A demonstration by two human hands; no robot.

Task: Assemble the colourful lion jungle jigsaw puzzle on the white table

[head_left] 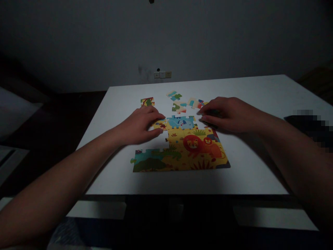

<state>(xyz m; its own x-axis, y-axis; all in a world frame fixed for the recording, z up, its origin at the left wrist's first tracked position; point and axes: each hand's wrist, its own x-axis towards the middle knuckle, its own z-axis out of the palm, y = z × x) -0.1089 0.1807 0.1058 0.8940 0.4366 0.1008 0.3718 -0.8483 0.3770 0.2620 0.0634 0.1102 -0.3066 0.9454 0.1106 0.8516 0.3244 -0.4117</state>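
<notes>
A partly joined jigsaw puzzle (187, 149) lies flat, showing lions, a crocodile and a blue elephant section. My left hand (139, 125) rests at its upper left, thumb and index finger on either side of a yellow puzzle piece (160, 125) that sits against the elephant section. On the other side, my right hand (229, 113) hovers low by the puzzle's upper right edge. Its thumb and fingers are curved and a little apart, with no piece seen between the tips. Something greenish shows in the shade under its fingers; I cannot make out what.
Loose puzzle pieces lie beyond the joined part: a blue-green one (174, 95), a green and cream one (179, 107) and a cream one (194, 103). A red-yellow piece (147, 101) is behind my left hand. The white table (257, 166) faces a wall with sockets (162, 74).
</notes>
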